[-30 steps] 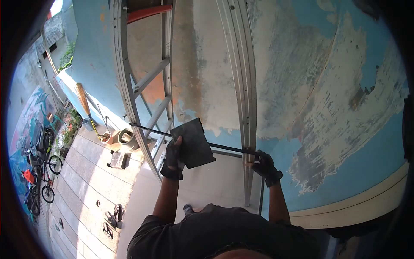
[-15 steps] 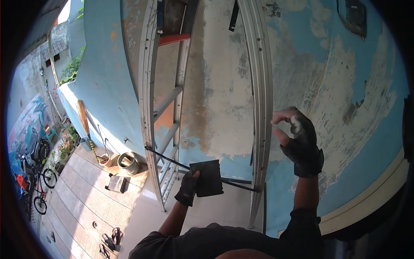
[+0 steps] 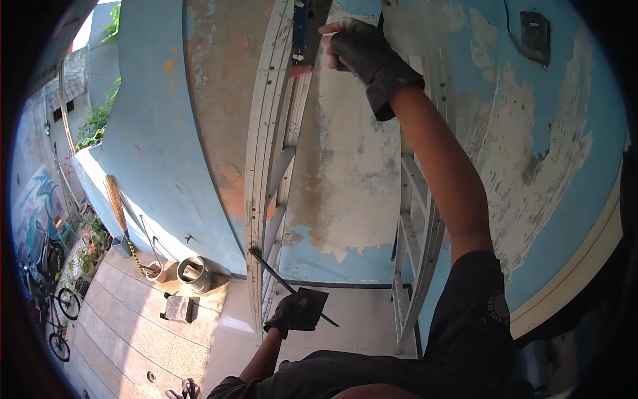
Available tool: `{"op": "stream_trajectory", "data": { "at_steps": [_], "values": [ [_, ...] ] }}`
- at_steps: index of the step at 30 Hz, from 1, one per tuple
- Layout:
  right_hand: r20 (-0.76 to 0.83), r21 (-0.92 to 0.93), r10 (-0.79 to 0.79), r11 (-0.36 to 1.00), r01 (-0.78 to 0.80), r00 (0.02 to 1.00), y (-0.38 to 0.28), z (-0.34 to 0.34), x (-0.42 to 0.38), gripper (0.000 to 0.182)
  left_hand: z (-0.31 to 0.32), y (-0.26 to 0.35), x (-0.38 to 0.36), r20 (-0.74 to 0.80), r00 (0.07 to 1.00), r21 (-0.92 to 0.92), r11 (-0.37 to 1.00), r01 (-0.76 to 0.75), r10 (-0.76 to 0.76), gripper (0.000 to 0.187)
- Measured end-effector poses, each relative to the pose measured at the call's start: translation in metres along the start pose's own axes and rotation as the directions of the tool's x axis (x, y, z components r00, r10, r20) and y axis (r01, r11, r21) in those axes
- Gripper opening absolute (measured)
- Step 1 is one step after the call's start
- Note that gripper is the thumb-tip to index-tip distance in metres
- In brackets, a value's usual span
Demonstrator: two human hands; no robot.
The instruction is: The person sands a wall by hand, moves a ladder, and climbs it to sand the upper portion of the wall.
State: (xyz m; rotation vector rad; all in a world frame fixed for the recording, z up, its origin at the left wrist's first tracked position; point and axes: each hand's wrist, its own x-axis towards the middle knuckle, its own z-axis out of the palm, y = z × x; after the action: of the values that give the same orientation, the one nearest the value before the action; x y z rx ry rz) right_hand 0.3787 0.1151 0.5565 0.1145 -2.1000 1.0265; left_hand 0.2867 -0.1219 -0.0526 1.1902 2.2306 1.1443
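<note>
My left hand (image 3: 286,315), in a black fingerless glove, is closed on a dark square sheet (image 3: 312,310) low in front of the ladder. A thin black bar (image 3: 271,269) runs from the ladder's left rail down behind that sheet. My right hand (image 3: 362,53), gloved the same way, is raised in front of the ladder's upper part. Its index finger points left and the other fingers are partly bent, with nothing visible in them. Just left of these fingertips are the left rail (image 3: 269,113) of the aluminium stepladder and a red piece (image 3: 300,70) on it.
Behind the ladder stands a wall (image 3: 359,199) with peeling blue paint. At the left are a broom (image 3: 115,205), a bucket (image 3: 194,274), a small pot (image 3: 155,272) and a grey block (image 3: 178,308) on the paving. Bicycles (image 3: 66,302) stand farther left. A dark box (image 3: 535,36) hangs upper right.
My right hand has moved up and left, to the ladder's upper part. The left hand with the dark sheet is lower. The view has shifted and the black bar slopes more steeply.
</note>
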Motion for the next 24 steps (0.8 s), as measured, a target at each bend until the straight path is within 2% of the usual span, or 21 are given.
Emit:
{"op": "stream_trajectory", "data": {
  "at_steps": [2, 4, 5, 7, 8, 11, 12, 13, 14, 15, 16, 17, 18, 19, 20, 21, 23, 24],
  "values": [
    [-0.03, -0.027, -0.033, 0.999, 0.032, 0.999, -0.006, -0.008, -0.001, 0.044, -0.016, -0.002, -0.001, 0.006, 1.0, 0.029, 1.0, 0.008, -0.008, 0.037],
    [-0.225, -0.336, -0.321, 0.912, 0.236, 0.92, -0.005, -0.004, -0.002, 0.05, -0.026, -0.004, -0.006, 0.019, 0.998, 0.03, 0.998, 0.062, -0.063, 0.036],
    [-0.234, -0.335, -0.316, 0.914, 0.229, 0.919, -0.001, 0.003, -0.001, 0.05, -0.032, -0.004, -0.008, 0.026, 0.996, 0.031, 0.996, 0.089, -0.09, 0.035],
    [-0.108, -0.245, -0.199, 0.955, 0.167, 0.974, 0.003, 0.028, 0.008, 0.047, -0.039, -0.017, -0.001, 0.085, 0.992, -0.053, 0.994, 0.098, -0.094, 0.036],
    [-0.119, -0.202, -0.083, 0.978, 0.057, 0.989, 0.006, 0.033, 0.011, 0.035, -0.045, -0.01, -0.002, 0.112, 0.986, -0.025, 0.992, 0.126, -0.123, 0.037],
    [-0.11, -0.216, -0.114, 0.972, 0.088, 0.987, -0.002, 0.029, 0.007, 0.035, -0.042, -0.025, 0.0, 0.115, 0.99, 0.07, 0.995, 0.074, -0.082, 0.036],
    [-0.143, -0.381, -0.125, 0.922, 0.062, 0.982, -0.004, 0.021, 0.005, 0.033, -0.043, -0.029, -0.002, 0.113, 0.991, 0.099, 0.993, 0.06, -0.072, 0.036],
    [-0.142, -0.381, -0.123, 0.922, 0.061, 0.982, -0.007, 0.012, 0.005, 0.033, -0.043, -0.031, -0.005, 0.098, 0.995, 0.069, 0.998, 0.013, -0.02, 0.036],
    [-0.138, -0.488, -0.16, 0.87, 0.073, 0.978, -0.01, 0.002, 0.003, 0.033, -0.044, -0.032, -0.009, 0.083, 0.996, 0.039, 0.999, -0.034, 0.031, 0.037],
    [-0.128, -0.588, -0.196, 0.805, 0.084, 0.972, -0.016, -0.009, 0.0, 0.035, -0.046, -0.035, -0.012, 0.085, 0.996, 0.038, 0.999, -0.032, 0.029, 0.037],
    [-0.179, -0.453, -0.138, 0.89, 0.043, 0.974, -0.027, -0.022, -0.008, 0.043, -0.048, -0.037, -0.014, 0.094, 0.995, 0.002, 1.0, -0.025, 0.025, 0.038],
    [-0.219, -0.306, -0.074, 0.952, 0.003, 0.973, -0.043, -0.035, -0.016, 0.082, -0.053, -0.034, -0.017, 0.098, 0.995, -0.017, 1.0, -0.021, 0.023, 0.038],
    [-0.224, -0.408, -0.041, 0.911, -0.056, 0.974, -0.065, -0.044, -0.026, 0.053, -0.058, -0.03, -0.019, 0.102, 0.995, -0.037, 0.999, -0.017, 0.021, 0.038],
    [-0.234, -0.503, -0.01, 0.857, -0.112, 0.972, -0.084, -0.052, -0.034, 0.031, -0.071, -0.014, -0.021, 0.124, 0.99, 0.044, 0.997, 0.059, -0.064, 0.038],
    [-0.233, -0.503, -0.011, 0.857, -0.111, 0.972, -0.093, -0.067, -0.034, 0.031, -0.079, -0.007, -0.022, 0.138, 0.979, 0.126, 0.983, 0.134, -0.151, 0.038],
    [-0.208, -0.569, -0.032, 0.817, -0.094, 0.978, -0.101, -0.084, -0.03, 0.026, -0.073, -0.05, -0.01, 0.164, 0.983, 0.241, 0.969, 0.044, -0.086, 0.038],
    [-0.182, -0.636, -0.055, 0.768, -0.075, 0.982, -0.115, -0.102, -0.023, 0.023, -0.11, -0.01, -0.026, 0.251, 0.956, 0.125, 0.985, 0.123, -0.152, 0.038],
    [-0.218, -0.695, -0.109, 0.715, -0.076, 0.97, -0.123, -0.108, -0.022, 0.023, -0.12, 0.002, -0.022, 0.224, 0.955, 0.314, 0.942, 0.119, -0.196, 0.04]
  ]
}}
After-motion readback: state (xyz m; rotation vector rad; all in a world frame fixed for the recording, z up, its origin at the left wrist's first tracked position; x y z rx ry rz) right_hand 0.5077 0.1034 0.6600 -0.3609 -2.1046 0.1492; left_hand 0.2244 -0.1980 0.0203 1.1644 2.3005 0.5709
